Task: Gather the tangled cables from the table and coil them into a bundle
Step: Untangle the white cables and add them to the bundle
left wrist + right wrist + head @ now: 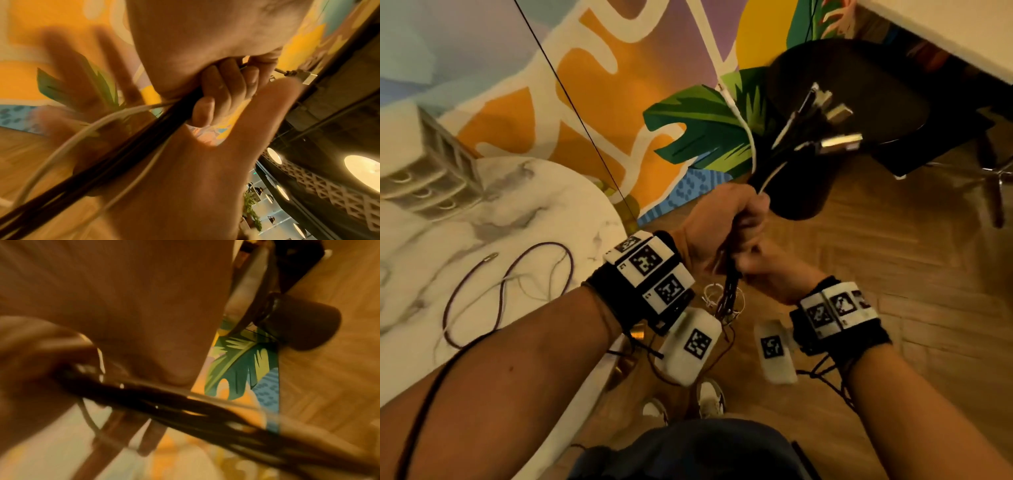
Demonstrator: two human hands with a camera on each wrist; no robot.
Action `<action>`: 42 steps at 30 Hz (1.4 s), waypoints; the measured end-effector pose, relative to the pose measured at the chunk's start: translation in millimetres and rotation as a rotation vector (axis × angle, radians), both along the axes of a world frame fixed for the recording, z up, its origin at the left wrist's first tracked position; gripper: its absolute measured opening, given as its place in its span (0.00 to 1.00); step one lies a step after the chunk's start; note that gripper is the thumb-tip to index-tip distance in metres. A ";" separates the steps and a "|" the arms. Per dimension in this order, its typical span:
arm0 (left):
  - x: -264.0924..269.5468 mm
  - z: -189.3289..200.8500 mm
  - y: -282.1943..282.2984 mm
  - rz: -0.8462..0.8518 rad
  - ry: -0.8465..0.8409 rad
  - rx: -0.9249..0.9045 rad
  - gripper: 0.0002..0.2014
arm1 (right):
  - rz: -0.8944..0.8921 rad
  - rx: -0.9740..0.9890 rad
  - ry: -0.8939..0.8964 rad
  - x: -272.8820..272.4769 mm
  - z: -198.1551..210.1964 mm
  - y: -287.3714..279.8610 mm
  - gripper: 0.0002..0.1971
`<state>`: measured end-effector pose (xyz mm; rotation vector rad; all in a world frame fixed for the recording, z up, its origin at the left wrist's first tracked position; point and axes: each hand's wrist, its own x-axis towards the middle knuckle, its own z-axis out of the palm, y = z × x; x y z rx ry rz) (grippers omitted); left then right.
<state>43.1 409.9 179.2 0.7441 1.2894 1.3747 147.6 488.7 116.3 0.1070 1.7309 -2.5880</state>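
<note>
My left hand (726, 212) grips a bundle of dark and white cables (731, 287) in a fist, out past the table's edge and above the floor. Several plug ends (839, 142) and a white cable (739, 116) fan out above that fist. Just below it, my right hand (760, 270) holds the same bundle, and loose loops hang under both hands. The left wrist view shows fingers (224, 87) curled round the dark cables (127, 155). In the right wrist view the bundle (164, 402) is blurred. A maroon cable with a white one (506, 291) still lies looped on the marble table (448, 240).
A small drawer organiser (424, 164) stands at the table's far left. A black chair (859, 102) is beyond the hands, under a white tabletop corner (945, 27). A thin black cord (571, 102) runs across the painted wall. Wooden floor lies below, with my shoes (709, 401) on it.
</note>
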 end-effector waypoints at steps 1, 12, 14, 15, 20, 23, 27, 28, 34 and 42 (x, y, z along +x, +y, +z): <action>-3.2 6.3 1.9 -0.003 -0.013 0.017 0.12 | 0.034 0.179 -0.064 -4.3 -13.0 -8.6 0.13; -22.9 43.5 0.2 0.156 0.766 0.024 0.16 | -0.391 0.567 -0.793 -2.1 -145.1 -0.1 0.15; -21.8 36.8 1.2 0.163 0.710 0.033 0.16 | -0.189 0.689 -0.813 -0.3 -149.9 0.7 0.14; -20.4 31.5 1.3 0.172 0.640 0.024 0.17 | -0.092 0.781 -0.810 3.6 -151.9 2.0 0.12; -10.1 -11.1 -5.5 0.118 0.282 -0.106 0.09 | 0.099 0.983 -0.593 14.6 -115.3 12.1 0.15; 2.2 -36.7 -11.0 0.013 0.212 -0.188 0.13 | -0.095 0.363 -0.316 14.2 -55.0 18.5 0.18; 16.3 -54.9 -19.9 -0.120 0.292 -0.262 0.06 | -0.029 -0.120 -0.114 8.9 -10.6 14.1 0.39; 18.4 -57.0 -23.3 -0.132 0.287 -0.268 0.02 | -0.010 -0.059 -0.143 4.2 -6.9 9.3 0.38; 13.2 -66.9 -42.0 -0.056 0.265 -0.331 0.20 | -0.075 0.038 -0.246 -21.1 -7.7 -20.2 0.25; -14.0 -56.5 -87.2 -0.178 1.014 -0.516 0.14 | -0.461 0.054 -0.321 -45.7 -22.8 -61.4 0.24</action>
